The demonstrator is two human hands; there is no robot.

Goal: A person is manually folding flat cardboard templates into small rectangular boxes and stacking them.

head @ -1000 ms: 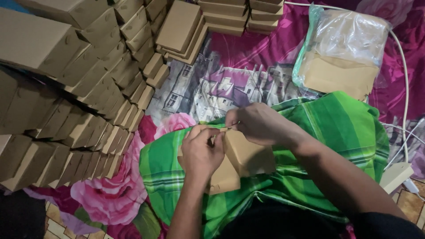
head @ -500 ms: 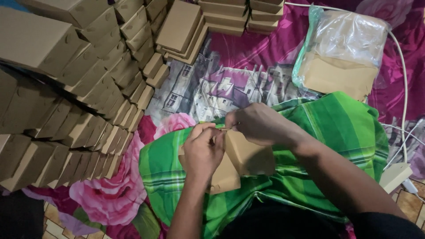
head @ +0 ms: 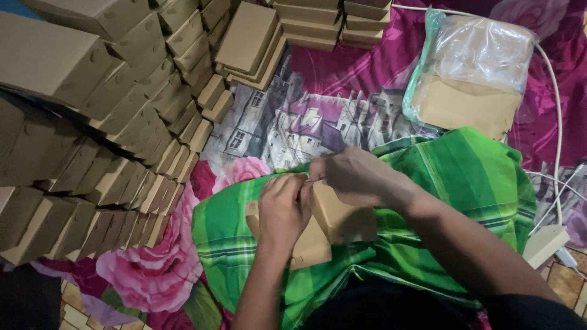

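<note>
A flat brown cardboard box blank (head: 342,223) lies half folded on my lap, over a green checked cloth (head: 465,177). My left hand (head: 282,211) presses on its left part with bent fingers. My right hand (head: 354,174) pinches the top edge of the cardboard just right of the left hand's fingertips. Both hands grip the same piece and nearly touch at its upper edge. The lower left flap (head: 309,247) sticks out under my left wrist.
Rows of folded brown boxes (head: 110,134) are stacked at the left and along the top (head: 306,21). A plastic bag of flat cardboard blanks (head: 474,73) lies at the upper right. A white cable (head: 557,122) and adapter (head: 545,243) run down the right side on the floral sheet (head: 306,122).
Both hands have shifted slightly lower and closer together on the cardboard, the left fingers curling tighter against the fold. Nothing else moved.
</note>
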